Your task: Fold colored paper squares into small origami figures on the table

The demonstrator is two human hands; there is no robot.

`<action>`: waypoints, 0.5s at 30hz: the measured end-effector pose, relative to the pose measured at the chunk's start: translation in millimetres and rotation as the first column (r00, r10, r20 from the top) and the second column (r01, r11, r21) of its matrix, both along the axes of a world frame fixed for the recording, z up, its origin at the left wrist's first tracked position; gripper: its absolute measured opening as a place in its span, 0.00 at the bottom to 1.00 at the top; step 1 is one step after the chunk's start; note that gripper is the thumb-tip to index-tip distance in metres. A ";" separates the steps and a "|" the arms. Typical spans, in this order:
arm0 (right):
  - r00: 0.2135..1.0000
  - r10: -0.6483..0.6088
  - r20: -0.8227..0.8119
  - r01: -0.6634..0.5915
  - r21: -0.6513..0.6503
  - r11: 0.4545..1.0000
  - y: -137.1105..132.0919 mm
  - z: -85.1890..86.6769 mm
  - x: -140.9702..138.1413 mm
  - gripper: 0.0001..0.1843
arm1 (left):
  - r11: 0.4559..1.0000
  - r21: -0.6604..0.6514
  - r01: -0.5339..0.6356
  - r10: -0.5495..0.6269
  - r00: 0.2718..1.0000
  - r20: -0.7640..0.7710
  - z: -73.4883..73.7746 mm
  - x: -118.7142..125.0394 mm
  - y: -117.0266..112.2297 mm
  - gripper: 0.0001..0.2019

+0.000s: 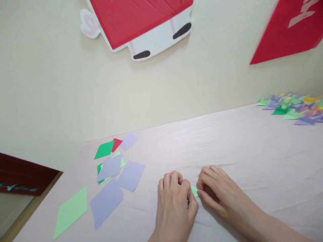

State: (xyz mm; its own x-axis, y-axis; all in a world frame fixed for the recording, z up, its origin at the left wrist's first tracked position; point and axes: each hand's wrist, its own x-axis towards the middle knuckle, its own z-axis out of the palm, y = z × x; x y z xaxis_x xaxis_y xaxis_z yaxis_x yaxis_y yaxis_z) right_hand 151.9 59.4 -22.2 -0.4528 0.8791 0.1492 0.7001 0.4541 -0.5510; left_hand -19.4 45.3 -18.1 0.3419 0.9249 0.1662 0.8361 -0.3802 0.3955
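Note:
Both hands rest low on a table covered with a pale pink cloth (227,148). My left hand (174,205) is curled, with fingers and thumb pinched on a small light green paper piece (194,191). My right hand (219,195) presses its bent fingertips down on the same piece from the right. Most of the paper is hidden under the fingers; only a small green corner shows between the hands.
Loose flat sheets lie to the left: lavender sheets (130,175), a light green sheet (71,211), a dark green sheet (104,150) and a red sheet (116,144). A heap of folded coloured paper shapes (295,109) sits at the far right. Red-and-white decorations (141,23) hang on the wall.

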 end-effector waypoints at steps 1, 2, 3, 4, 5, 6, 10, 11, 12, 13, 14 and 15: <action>1.000 -0.001 -0.004 0.001 0.002 1.000 -0.1 -0.1 -0.2 0.09 | 1.000 0.008 -0.007 0.007 1.000 -0.006 -0.5 0.4 -0.3 0.07; 1.000 -0.002 -0.010 0.002 0.008 1.000 -0.4 -0.2 -0.4 0.09 | 1.000 0.017 -0.014 0.014 1.000 -0.011 -1.1 0.7 -0.6 0.07; 1.000 -0.003 -0.016 0.003 0.015 1.000 -0.6 -0.4 -0.6 0.09 | 1.000 0.025 -0.018 0.018 1.000 -0.015 -1.6 0.9 -0.7 0.07; 1.000 -0.007 -0.023 0.008 0.023 1.000 -0.9 -0.7 -0.8 0.09 | 0.999 0.031 -0.019 0.020 1.000 -0.019 -2.0 1.0 -0.6 0.07; 0.999 -0.011 -0.030 0.012 0.030 0.999 -1.3 -1.0 -0.9 0.09 | 0.999 0.032 -0.019 0.019 1.000 -0.023 -2.2 1.0 -0.4 0.07; 0.999 -0.014 -0.037 0.015 0.034 0.999 -1.7 -1.2 -0.9 0.08 | 0.999 0.031 -0.018 0.019 0.999 -0.027 -2.2 0.9 -0.2 0.08; 0.998 -0.001 -0.062 0.002 0.019 1.000 -2.5 -0.8 0.5 0.09 | 0.999 0.027 -0.025 0.026 0.999 -0.033 -1.8 1.0 0.5 0.09; 0.998 0.003 -0.069 -0.003 0.012 1.000 -2.5 -0.3 1.0 0.10 | 0.999 0.029 -0.026 0.027 0.999 -0.031 -1.8 1.1 0.3 0.09; 0.997 0.005 -0.077 -0.004 0.005 1.000 -2.4 0.3 1.3 0.10 | 0.999 0.031 -0.026 0.026 0.999 -0.028 -1.8 1.2 0.0 0.09; 0.997 0.003 -0.083 -0.003 -0.005 1.000 -2.3 1.1 1.5 0.10 | 0.999 0.031 -0.026 0.026 0.999 -0.024 -1.7 1.2 -0.4 0.09; 0.996 -0.002 -0.089 0.001 -0.018 1.000 -2.1 2.0 1.3 0.10 | 0.999 0.029 -0.028 0.028 0.999 -0.019 -1.7 1.2 -0.8 0.09; 0.996 -0.010 -0.093 0.007 -0.033 0.999 -2.0 3.0 0.7 0.10 | 0.999 0.024 -0.032 0.032 0.999 -0.013 -1.6 1.1 -1.2 0.09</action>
